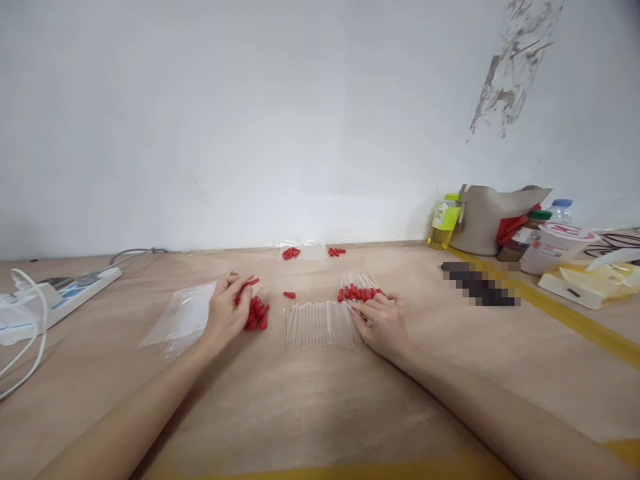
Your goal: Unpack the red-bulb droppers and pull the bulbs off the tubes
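My left hand is above a small pile of red rubber bulbs, fingers curled, with a red bulb between the fingertips. A row of thin clear tubes lies side by side in front of me. At the row's right end, my right hand rests with its fingers bent together on a tube's upper end; the fingertips partly hide it. Behind that hand lie several tubes fitted with red bulbs, a bunch of droppers. One loose red bulb sits between the pile and the droppers.
Clear plastic bags lie left of the bulbs. Near the wall, another bag has red bulbs at both ends. A power strip with cables is far left. A yellow bottle, grey bag, tub and tissue pack stand right.
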Demonstrator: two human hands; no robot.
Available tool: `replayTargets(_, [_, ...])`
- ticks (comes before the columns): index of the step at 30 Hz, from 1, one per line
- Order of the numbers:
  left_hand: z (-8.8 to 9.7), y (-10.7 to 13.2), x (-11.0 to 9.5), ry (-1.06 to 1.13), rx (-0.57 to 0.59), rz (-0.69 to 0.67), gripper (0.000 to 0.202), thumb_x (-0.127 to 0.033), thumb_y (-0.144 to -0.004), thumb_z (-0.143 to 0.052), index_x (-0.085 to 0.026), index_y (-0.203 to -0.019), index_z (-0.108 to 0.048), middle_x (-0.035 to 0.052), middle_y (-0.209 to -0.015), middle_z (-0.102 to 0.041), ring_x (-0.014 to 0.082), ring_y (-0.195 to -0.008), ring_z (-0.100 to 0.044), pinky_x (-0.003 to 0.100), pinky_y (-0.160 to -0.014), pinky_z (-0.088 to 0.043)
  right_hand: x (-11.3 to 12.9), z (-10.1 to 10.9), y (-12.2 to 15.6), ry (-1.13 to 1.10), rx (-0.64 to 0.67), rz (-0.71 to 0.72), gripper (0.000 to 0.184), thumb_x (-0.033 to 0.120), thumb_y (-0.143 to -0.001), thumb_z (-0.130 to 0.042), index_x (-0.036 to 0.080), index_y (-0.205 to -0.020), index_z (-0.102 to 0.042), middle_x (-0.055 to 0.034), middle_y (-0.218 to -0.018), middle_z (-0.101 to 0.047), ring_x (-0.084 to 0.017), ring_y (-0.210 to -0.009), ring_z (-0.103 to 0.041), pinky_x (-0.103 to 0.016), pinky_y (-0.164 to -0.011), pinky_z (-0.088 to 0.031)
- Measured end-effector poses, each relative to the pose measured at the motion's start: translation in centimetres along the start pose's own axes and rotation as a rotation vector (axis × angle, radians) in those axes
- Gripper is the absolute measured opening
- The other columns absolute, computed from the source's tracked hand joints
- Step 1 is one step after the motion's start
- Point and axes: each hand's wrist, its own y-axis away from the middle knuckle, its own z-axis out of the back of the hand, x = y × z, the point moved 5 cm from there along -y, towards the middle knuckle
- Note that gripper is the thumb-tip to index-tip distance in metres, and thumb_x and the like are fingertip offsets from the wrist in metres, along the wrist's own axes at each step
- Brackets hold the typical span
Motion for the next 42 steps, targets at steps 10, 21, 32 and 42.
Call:
replayTargets(10, [0.4,-0.6,4.2,-0.044,0.092,0.174,0.023,-0.040,-0.074,-0.054,-0.020,-0.085,-0.056,0.0001,-0.080,-0.062,0.0138,-0.066,-0.054,0.025,-0.060,-0.043,1.0,-1.1,0.3,-0.017,0.150,0.131,0.023,0.041,-0.077,-0.055,0.023,-0.085,-0.067,-0.0018,-0.068,-0.064,-0.016,-0.072,-0.048,-0.037,-0.081,-0.023])
replayTargets(21, [-0.2,-0.2,3.1,-0.104,0.244,0.030,0.021,-0.041,-0.076,-0.052,-0.021,-0.074,-0.058,0.0004,-0.076,-0.062,0.0162,-0.070,-0.055,0.028,-0.065,-0.042,1.6,-0.7,0.1,-0.009,0.242,0.151,0.042,0.057,-0.071,-0.054,0.023,-0.091,-0.065,-0.0033,-0.077,-0.061,-0.017,-0.077,-0.048,-0.040,-0.086,-0.024])
replayTargets(32, [0.2,-0.1,3.0,-0.154,0.161,0.013,0.021,-0.039,-0.078,-0.048,-0.022,-0.074,-0.059,0.0003,-0.077,-0.063,0.0173,-0.071,-0.054,0.029,-0.069,-0.042,0.5,-0.5,0.0,-0.008,0.114,0.022,0.024,0.038,-0.081,-0.051,0.022,-0.092,-0.064,-0.0022,-0.076,-0.062,-0.016,-0.077,-0.052,-0.034,-0.081,-0.025])
replayTargets(42, [-1.6,2.6,-1.4,-0.207,0.081,-0.385,0.011,-0.025,-0.078,-0.052,-0.022,-0.081,-0.063,0.0045,-0.089,-0.062,0.0205,-0.086,-0.051,0.036,-0.079,-0.037,-5.1,-1.0,-2.6,0.062,0.167,-0.277,0.012,0.023,-0.076,-0.047,0.020,-0.077,-0.058,-0.0014,-0.076,-0.064,-0.017,-0.074,-0.055,-0.034,-0.074,-0.023])
